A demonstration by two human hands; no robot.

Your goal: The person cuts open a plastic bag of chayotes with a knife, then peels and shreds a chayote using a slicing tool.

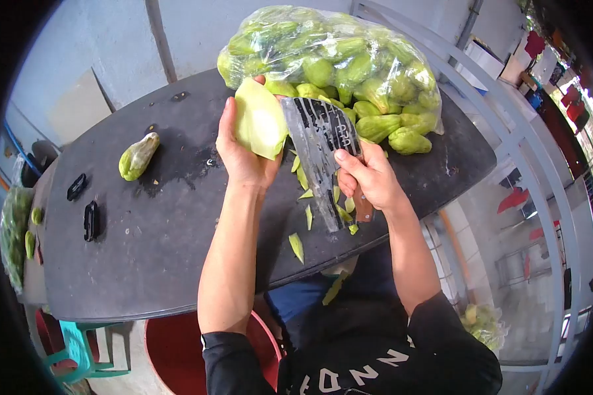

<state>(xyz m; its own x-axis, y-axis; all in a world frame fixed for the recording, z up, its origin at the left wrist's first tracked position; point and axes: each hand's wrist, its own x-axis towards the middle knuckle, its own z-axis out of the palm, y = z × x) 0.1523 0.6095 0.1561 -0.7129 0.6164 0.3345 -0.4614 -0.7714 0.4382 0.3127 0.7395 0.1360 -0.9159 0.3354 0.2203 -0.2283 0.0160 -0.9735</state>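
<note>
My left hand [249, 170] is wrapped round a pale, peeled chayote [259, 122], held up above the table. In my right hand [370, 176] is a cleaver [316, 135] with a broad dark, wet-streaked blade. Its brown handle [362, 203] shows below my fingers. The blade stands right beside the chayote; whether they touch I cannot tell. Green strips of peel [296, 247] lie scattered on the dark table [151, 263] beneath the blade. Behind my hands bulges a large clear bag [329, 43] full of green chayotes, some spilling from its opening.
One unpeeled chayote [138, 158] lies on the left of the table, near two small black objects [91, 221]. Below the front edge stands a red tub [178, 342], beside a teal stool [79, 352]. A grey metal railing [501, 125] runs along the right.
</note>
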